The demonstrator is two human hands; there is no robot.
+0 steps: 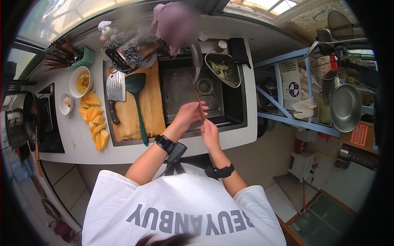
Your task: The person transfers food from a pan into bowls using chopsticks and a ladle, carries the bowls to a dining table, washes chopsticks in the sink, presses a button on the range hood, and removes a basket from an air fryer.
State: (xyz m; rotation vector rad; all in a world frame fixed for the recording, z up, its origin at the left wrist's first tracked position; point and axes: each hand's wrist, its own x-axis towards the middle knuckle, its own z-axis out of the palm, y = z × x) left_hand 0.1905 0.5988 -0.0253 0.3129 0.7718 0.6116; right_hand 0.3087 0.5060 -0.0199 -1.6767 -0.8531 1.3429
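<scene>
Over the front part of the dark sink (174,96), a pair of brown chopsticks (194,91) slants up toward the faucet (196,59). My left hand (189,113) is closed around their middle, with some fingers spread beyond the sticks. My right hand (210,133) pinches their lower end close to the sink's front rim. The chopsticks' far tips are beside the faucet spout; whether water is running, I cannot tell. Left of the sink, a cleaver (116,88) and a green spatula (137,88) lie on a wooden cutting board (154,98).
Orange-yellow wedges (95,117) lie on the counter near a bowl of yellow liquid (76,84) and a small bowl with eggs (65,107). A wok (30,110) stands far left. A strainer basket with green scraps (217,80) sits at the sink's back right corner.
</scene>
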